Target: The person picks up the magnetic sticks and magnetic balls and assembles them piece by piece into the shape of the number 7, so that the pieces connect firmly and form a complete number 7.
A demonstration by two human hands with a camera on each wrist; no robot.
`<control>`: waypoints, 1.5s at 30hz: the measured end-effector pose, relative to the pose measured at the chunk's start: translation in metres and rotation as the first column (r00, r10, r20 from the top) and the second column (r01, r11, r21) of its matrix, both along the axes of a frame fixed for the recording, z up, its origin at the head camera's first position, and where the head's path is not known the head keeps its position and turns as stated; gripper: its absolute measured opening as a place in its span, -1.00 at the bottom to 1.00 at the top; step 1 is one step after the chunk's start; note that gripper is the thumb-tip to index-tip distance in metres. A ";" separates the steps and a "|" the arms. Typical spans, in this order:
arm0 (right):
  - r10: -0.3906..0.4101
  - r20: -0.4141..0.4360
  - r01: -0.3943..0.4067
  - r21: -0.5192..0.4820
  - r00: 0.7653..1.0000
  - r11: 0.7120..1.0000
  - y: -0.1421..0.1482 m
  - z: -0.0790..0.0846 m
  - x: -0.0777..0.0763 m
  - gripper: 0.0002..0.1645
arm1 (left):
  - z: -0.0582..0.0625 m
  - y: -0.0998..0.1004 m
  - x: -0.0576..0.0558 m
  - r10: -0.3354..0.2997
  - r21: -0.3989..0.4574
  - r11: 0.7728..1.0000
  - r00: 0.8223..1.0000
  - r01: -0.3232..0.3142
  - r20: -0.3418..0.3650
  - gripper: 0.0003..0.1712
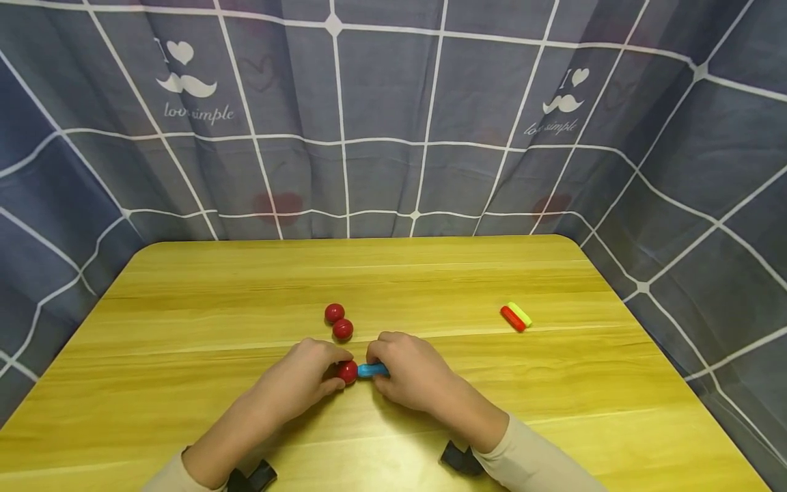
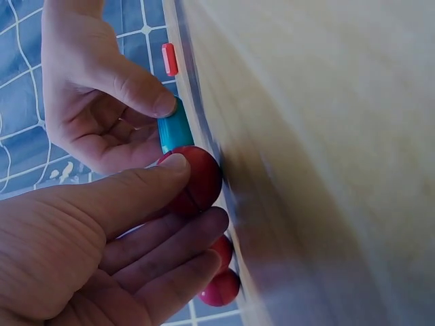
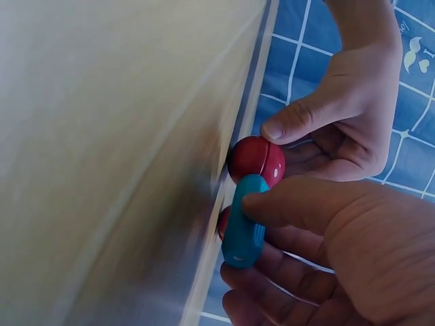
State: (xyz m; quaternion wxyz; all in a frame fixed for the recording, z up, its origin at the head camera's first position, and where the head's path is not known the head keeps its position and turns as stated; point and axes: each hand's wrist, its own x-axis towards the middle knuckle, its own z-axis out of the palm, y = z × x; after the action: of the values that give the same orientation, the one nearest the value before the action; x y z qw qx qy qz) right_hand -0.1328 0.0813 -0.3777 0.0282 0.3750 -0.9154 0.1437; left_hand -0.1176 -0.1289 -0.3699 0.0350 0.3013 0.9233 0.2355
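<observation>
Near the front middle of the wooden table, my left hand (image 1: 304, 376) pinches a glossy red ball (image 1: 348, 372) between thumb and fingers. My right hand (image 1: 418, 372) grips a short blue stick (image 1: 372, 370) with ribbed sides, its thumb on top in the right wrist view. One end of the stick meets the right side of the ball, and the two lie in line. A thin seam runs round the ball (image 3: 257, 159). Two more red balls, one (image 1: 335, 313) behind the other (image 1: 342, 331), sit side by side just beyond my left fingers.
Farther right on the table (image 1: 246, 273), a red stick (image 1: 512, 319) and a yellow-green stick (image 1: 520, 314) lie side by side. A dark grid-patterned curtain (image 1: 381, 178) hangs behind and beside the table. Black devices (image 1: 461, 459) sit at both wrists.
</observation>
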 end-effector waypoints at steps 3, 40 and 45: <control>0.000 0.020 0.000 -0.016 1.000 1.000 0.000 0.002 -0.001 -0.85 | 0.001 0.000 0.001 0.002 -0.007 1.000 1.000 -0.002 -0.004 -0.78; -0.063 0.083 0.057 0.073 0.995 0.996 -0.041 0.007 -0.028 -0.63 | 0.002 0.001 0.004 0.006 0.000 1.000 1.000 -0.006 0.024 -0.76; -0.099 0.093 0.092 0.080 0.991 0.993 -0.036 0.007 -0.027 -0.69 | 0.002 0.002 0.004 0.006 -0.011 1.000 1.000 -0.006 0.010 -0.76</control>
State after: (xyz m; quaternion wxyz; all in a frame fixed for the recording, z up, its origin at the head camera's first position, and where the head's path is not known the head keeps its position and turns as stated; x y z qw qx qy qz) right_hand -0.1599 0.0452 -0.3706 -0.0236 0.3242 -0.9373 0.1256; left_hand -0.1137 -0.1268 -0.3677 0.0406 0.2971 0.9253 0.2321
